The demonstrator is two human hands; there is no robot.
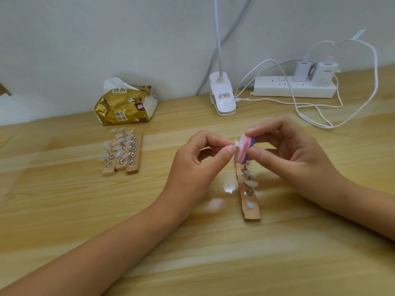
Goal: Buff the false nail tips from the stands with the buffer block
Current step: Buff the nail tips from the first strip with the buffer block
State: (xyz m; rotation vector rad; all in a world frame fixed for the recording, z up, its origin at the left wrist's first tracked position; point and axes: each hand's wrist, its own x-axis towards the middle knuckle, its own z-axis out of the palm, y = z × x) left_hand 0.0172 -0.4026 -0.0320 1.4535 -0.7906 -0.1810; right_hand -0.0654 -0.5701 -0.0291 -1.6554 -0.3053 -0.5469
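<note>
Left hand pinches nail tip between thumb and forefinger; right hand grips buffer against it, above the near stand. Three stands sit left, by tissues

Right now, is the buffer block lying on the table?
No, the right hand holds the buffer block up against a nail tip pinched in the left hand.
</note>
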